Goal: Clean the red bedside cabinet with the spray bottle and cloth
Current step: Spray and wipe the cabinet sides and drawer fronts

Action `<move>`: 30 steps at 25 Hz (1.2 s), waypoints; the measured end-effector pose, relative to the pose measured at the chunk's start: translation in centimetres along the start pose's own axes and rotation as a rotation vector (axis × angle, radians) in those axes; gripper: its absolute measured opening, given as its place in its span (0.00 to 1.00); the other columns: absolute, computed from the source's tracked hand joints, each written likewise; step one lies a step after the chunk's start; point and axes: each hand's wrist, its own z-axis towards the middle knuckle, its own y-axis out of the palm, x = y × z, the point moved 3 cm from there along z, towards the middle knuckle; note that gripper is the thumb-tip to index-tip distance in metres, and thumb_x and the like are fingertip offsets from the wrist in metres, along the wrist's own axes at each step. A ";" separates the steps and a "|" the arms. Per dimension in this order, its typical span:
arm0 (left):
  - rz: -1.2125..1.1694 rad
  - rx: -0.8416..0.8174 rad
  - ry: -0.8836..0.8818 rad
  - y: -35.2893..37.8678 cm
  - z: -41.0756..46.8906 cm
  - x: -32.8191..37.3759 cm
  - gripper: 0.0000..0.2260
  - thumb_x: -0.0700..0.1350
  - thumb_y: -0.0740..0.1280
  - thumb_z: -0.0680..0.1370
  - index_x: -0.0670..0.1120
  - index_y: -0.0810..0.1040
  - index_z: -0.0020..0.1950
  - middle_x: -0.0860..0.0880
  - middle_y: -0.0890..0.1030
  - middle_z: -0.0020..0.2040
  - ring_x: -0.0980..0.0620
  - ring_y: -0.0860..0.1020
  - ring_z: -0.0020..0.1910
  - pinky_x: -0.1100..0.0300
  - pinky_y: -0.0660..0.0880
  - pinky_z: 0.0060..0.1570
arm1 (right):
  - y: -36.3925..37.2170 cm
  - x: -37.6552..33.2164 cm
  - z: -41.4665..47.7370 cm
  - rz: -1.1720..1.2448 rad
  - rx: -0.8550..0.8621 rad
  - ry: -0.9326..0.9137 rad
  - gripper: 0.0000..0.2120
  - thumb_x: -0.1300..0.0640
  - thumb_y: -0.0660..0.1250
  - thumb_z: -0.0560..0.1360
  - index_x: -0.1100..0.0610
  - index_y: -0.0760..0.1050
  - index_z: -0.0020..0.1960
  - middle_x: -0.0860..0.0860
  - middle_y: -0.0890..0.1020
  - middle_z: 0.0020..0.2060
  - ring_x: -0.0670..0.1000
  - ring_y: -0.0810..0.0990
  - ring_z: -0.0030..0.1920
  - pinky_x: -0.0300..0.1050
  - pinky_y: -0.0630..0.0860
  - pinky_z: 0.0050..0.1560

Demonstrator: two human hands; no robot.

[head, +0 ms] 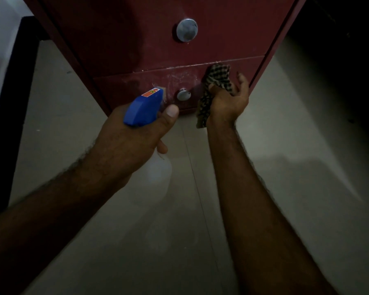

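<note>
The red bedside cabinet [136, 45] fills the top of the view, with two drawer fronts and a round silver knob on each. My left hand [132, 141] grips a spray bottle [142, 109] with a blue trigger head and a pale body, its nozzle pointing at the lower drawer left of the lower knob [183, 94]. Whitish spray marks show on the lower drawer front. My right hand [228, 101] holds a checked dark-and-tan cloth [216, 81] against the lower drawer, right of the knob.
Pale tiled floor [200, 209] lies below and on both sides of the cabinet. A dark skirting board and white wall [0, 60] run along the left. The area at the right beyond the cabinet is very dark.
</note>
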 end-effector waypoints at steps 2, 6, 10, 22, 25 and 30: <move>0.004 0.004 -0.006 -0.2 0.0 0.0 0.11 0.64 0.66 0.73 0.59 0.72 0.45 0.47 0.83 0.38 0.57 0.83 0.35 0.61 0.73 0.38 | 0.3 0.2 -0.5 -0.068 -0.026 -0.072 0.35 0.75 0.76 0.69 0.60 0.73 0.74 0.56 0.85 0.57 0.56 0.86 0.55 0.58 0.84 0.57; 0.016 0.008 -0.024 -0.3 -0.1 -0.2 0.13 0.64 0.65 0.73 0.56 0.73 0.46 0.47 0.83 0.36 0.57 0.83 0.34 0.62 0.72 0.37 | 1.0 1.6 -2.2 -0.178 -0.172 -0.177 0.34 0.76 0.73 0.69 0.63 0.72 0.73 0.58 0.85 0.58 0.56 0.85 0.58 0.55 0.84 0.58; -0.004 0.018 -0.013 -0.4 -0.1 0.0 0.12 0.65 0.66 0.73 0.58 0.73 0.46 0.47 0.83 0.36 0.56 0.83 0.35 0.61 0.73 0.38 | -0.4 1.6 -0.7 -0.145 -0.024 -0.110 0.35 0.74 0.75 0.69 0.59 0.74 0.74 0.50 0.85 0.53 0.50 0.85 0.52 0.55 0.84 0.57; 0.044 0.025 -0.034 -0.2 0.0 -0.1 0.12 0.63 0.65 0.74 0.57 0.72 0.45 0.48 0.82 0.37 0.64 0.80 0.30 0.62 0.71 0.35 | -0.5 3.4 -0.5 -0.351 -0.099 -0.177 0.35 0.68 0.78 0.70 0.57 0.73 0.74 0.38 0.82 0.47 0.48 0.85 0.53 0.49 0.83 0.59; 0.062 0.030 -0.034 -0.2 0.1 -0.1 0.10 0.63 0.64 0.75 0.57 0.71 0.44 0.49 0.80 0.37 0.66 0.79 0.30 0.63 0.70 0.35 | -0.9 4.4 -0.3 -0.367 -0.136 -0.133 0.36 0.69 0.79 0.70 0.57 0.72 0.76 0.42 0.83 0.49 0.49 0.85 0.55 0.46 0.83 0.59; 0.037 0.029 -0.052 -0.4 0.1 -0.2 0.12 0.63 0.65 0.73 0.56 0.72 0.45 0.46 0.82 0.39 0.63 0.81 0.31 0.63 0.71 0.36 | -1.0 5.6 -0.8 -0.417 -0.112 -0.054 0.36 0.66 0.79 0.71 0.55 0.72 0.76 0.43 0.81 0.52 0.47 0.82 0.57 0.45 0.81 0.62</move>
